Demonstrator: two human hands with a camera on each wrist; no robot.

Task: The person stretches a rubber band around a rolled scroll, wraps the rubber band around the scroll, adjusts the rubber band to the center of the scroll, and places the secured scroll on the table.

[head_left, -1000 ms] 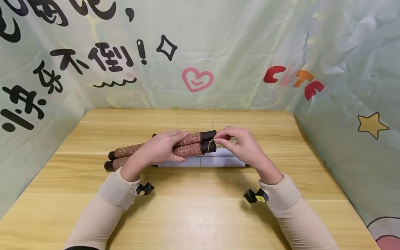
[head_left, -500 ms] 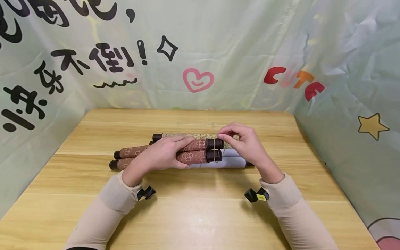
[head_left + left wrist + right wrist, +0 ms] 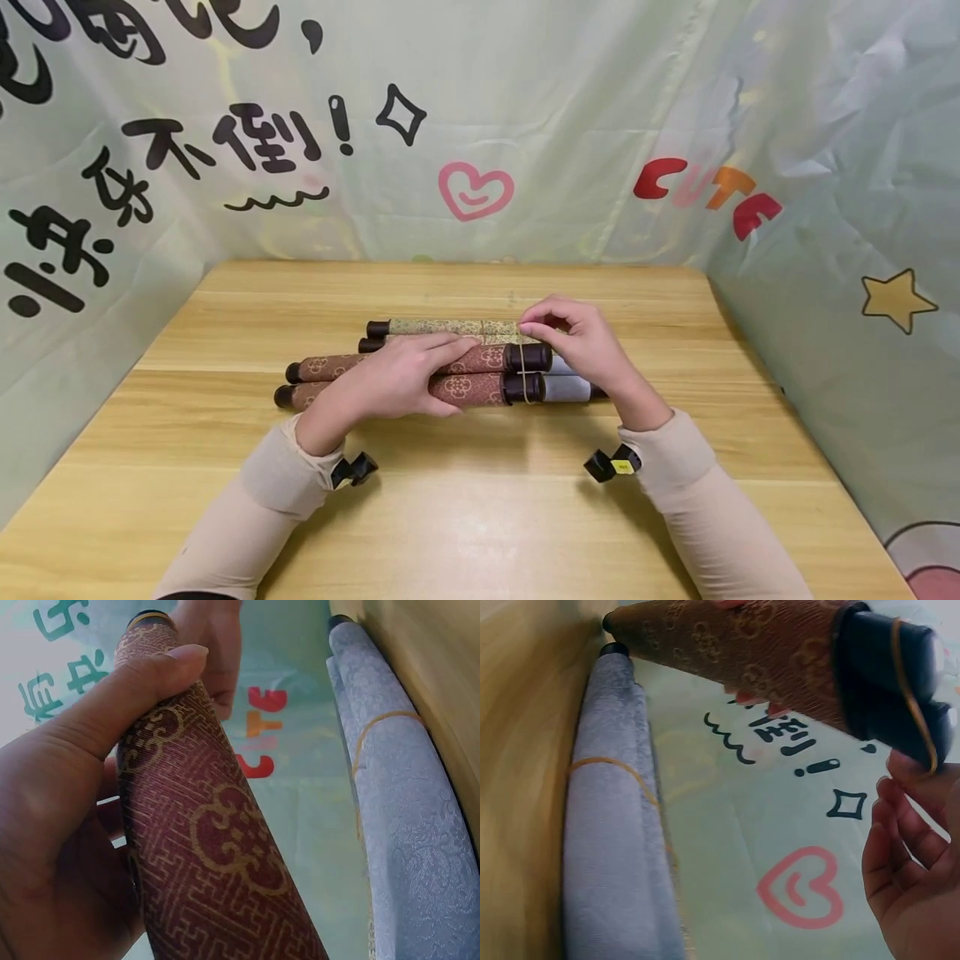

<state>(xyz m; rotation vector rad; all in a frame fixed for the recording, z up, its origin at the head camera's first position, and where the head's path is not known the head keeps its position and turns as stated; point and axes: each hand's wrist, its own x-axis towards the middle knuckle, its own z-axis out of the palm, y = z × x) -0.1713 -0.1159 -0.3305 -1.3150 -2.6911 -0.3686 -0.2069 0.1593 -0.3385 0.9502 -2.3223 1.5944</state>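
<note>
The two brown patterned scrolls (image 3: 480, 375) lie side by side at the middle of the counter (image 3: 480, 517), a rubber band (image 3: 521, 375) looped round their dark end caps. The left hand (image 3: 397, 379) has its grip curled round them. Just right of the caps, the right hand (image 3: 585, 342) pinches the band. Behind the brown pair lie grey scrolls (image 3: 615, 847) and gold scrolls (image 3: 442, 327).

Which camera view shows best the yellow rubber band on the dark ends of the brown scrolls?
The right wrist view: the rubber band crosses both dark caps, close and clear. In the head view it is only a thin loop. The left wrist view does not show it.
</note>
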